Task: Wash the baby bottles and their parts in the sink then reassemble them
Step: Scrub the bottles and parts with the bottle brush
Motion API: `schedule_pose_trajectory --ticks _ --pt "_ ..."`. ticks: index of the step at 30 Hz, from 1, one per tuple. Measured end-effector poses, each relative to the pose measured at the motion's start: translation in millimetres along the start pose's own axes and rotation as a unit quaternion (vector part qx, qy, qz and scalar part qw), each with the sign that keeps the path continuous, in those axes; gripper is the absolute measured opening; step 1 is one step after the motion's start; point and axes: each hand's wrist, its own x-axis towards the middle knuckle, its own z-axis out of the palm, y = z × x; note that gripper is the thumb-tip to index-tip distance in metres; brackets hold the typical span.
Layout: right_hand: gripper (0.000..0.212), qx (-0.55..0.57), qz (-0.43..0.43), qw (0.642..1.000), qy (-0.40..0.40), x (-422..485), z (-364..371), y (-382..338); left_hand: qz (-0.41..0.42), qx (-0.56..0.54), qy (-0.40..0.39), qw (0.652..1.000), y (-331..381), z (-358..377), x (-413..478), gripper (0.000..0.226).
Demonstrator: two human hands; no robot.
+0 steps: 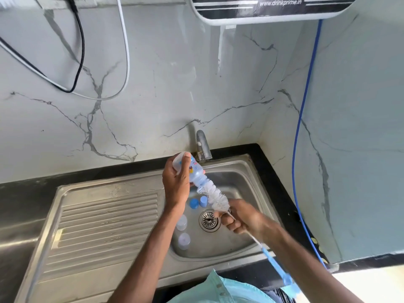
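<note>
Head view: the left hand [176, 184] holds the bottle [189, 169] tilted over the sink [238, 171] just below the tap [202, 145], its grip wrapped around the body with the thumb on the base and the mouth pointing down to the right. The right hand [242, 217] has its grip closed around the wire stem of the brush [215, 194], whose white bristles meet the bottle's mouth. Two blue caps [197, 202] and two clear covers [182, 231] lie in the basin beside the drain [209, 220].
</note>
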Motion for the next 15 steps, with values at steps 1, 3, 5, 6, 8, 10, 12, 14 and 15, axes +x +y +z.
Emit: schedule_pose_trajectory --ticks 1,3,5,6,8,10,12,14,15 --pt "0.047 -0.103 -0.088 0.986 0.095 -1.6 2.4 2.2 0.003 0.023 0.022 1.0 0.4 -1.8 0.5 0.055" --pt "0.057 -0.216 -0.23 0.924 0.215 -4.3 0.2 4.0 -0.016 0.044 0.074 0.996 0.2 -4.3 0.6 0.048" --pt "0.064 -0.341 -0.265 0.856 0.284 -2.0 -8.6 7.7 -0.05 0.034 0.092 0.994 1.0 -4.5 0.8 0.05" --pt "0.063 -0.369 -0.255 0.84 0.306 -1.2 -9.2 8.4 -0.067 0.026 0.081 0.994 1.2 -3.0 -0.2 0.049" --pt "0.046 -0.231 -0.167 0.935 0.21 0.2 -8.1 1.5 -0.093 -0.009 0.04 0.995 2.2 2.7 -4.4 0.045" --pt "0.029 0.09 -0.001 0.996 -0.011 -1.9 -4.2 -6.1 -0.086 -0.038 -0.007 0.996 4.1 8.5 -6.9 0.047" --pt "0.03 0.189 0.042 0.976 -0.097 -6.9 -2.0 -2.8 -0.055 -0.034 -0.026 0.998 5.6 10.7 -5.9 0.049" --pt "0.044 0.058 -0.024 0.998 0.002 -6.4 1.8 2.3 -0.042 -0.009 -0.001 0.999 5.5 7.7 -2.4 0.049" --pt "0.048 -0.052 -0.102 0.988 0.107 -8.0 4.7 4.2 -0.043 0.008 0.021 0.999 5.6 5.2 -1.3 0.051"
